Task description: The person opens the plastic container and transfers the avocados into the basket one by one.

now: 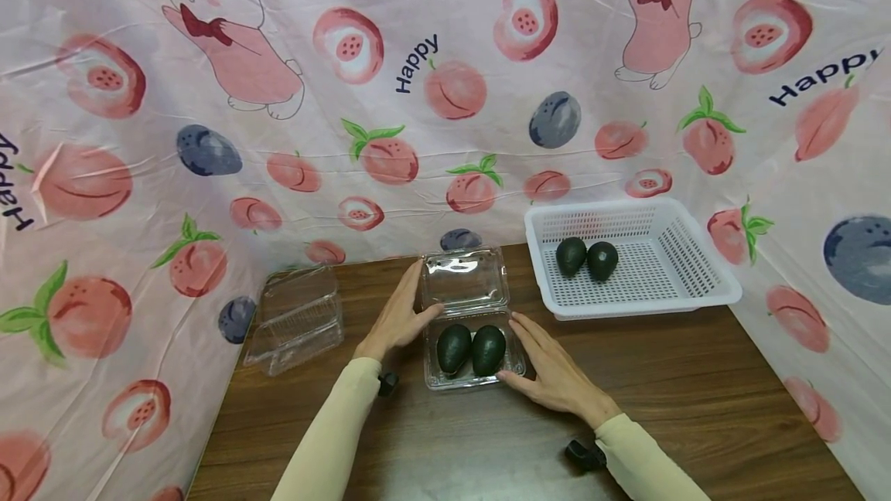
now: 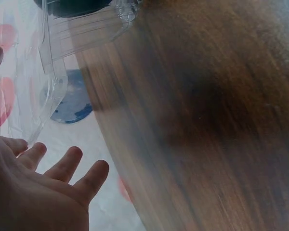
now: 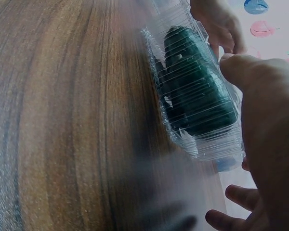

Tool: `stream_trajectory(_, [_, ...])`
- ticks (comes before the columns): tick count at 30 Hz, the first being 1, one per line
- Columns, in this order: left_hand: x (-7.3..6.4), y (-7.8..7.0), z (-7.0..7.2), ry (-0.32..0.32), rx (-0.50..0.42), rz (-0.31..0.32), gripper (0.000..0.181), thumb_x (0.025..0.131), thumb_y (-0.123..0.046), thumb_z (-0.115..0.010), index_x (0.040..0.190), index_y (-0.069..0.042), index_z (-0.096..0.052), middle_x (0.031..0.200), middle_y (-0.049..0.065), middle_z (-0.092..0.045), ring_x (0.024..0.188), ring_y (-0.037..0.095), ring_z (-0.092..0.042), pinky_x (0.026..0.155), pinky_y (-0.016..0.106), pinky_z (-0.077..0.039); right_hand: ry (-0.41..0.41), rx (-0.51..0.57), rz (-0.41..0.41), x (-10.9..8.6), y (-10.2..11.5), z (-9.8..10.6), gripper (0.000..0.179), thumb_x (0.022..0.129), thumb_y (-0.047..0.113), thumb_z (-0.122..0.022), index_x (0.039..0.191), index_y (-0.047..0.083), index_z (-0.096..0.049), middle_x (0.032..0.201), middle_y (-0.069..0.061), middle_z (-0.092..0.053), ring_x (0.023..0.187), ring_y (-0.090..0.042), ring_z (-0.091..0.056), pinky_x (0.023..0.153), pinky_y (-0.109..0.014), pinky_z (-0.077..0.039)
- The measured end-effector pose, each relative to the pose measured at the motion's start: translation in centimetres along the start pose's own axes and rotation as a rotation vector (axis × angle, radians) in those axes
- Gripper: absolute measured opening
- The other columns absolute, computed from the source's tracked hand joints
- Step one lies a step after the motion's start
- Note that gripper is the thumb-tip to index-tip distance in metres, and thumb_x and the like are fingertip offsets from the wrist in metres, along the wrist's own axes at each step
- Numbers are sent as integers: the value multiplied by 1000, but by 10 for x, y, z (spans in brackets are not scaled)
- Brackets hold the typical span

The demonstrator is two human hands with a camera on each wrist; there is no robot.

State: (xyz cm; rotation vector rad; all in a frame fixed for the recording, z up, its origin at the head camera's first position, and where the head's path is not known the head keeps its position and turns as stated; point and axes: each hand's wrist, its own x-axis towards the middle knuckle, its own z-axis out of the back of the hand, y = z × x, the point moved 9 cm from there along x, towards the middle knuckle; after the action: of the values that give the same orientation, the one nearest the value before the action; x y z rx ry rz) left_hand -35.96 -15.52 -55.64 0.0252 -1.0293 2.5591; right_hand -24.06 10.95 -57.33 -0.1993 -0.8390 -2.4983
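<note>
A clear plastic clamshell box [image 1: 475,386] stands on the table with its lid [image 1: 465,279] raised toward the back. Two dark green avocados [image 1: 454,349] lie side by side in its base; one avocado [image 3: 195,82] shows through the ribbed wall in the right wrist view. My left hand [image 1: 398,319] is at the box's left side, fingers extended along the lid's edge and thumb near the hinge. On the other side, my right hand [image 1: 557,371] has its fingertips at the base's right rim, thumb at the front corner and the other fingers stretched toward the back corner.
A white perforated basket [image 1: 640,308] stands at the back right, holding two more avocados [image 1: 602,260]. At the left are further clear plastic boxes [image 1: 299,319], lying open. A fruit-printed cloth [image 1: 445,138] hangs behind the brown wooden table [image 1: 445,447] and along its sides.
</note>
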Motion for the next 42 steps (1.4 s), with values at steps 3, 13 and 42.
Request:
stream_trajectory(3, [-2,1,-1,5,-4,3,104,107,-40,-75,182,-6,-12,191,18,-16,178,39,-19,143,63,-22,1,0,1,0,0,0,96,100,49,-84,172,0,-44,180,-20,-42,163,-44,-48,126,-67,-50])
stream_trajectory(13, [-8,4,-8,51,13,27,106,108,-42,-74,182,-5,-8,192,19,-8,179,40,-13,144,62,-19,-3,-8,12,1,1,0,95,100,49,-85,172,1,-44,180,-20,-43,163,-43,-49,125,-67,-50])
stream_trajectory(42, [-39,-7,-14,47,17,29,103,105,-50,-76,184,-18,-16,193,11,-8,177,45,-21,137,73,-30,-10,-20,7,1,1,1,95,99,49,-85,170,0,-46,179,-19,-44,163,-43,-49,126,-66,-50])
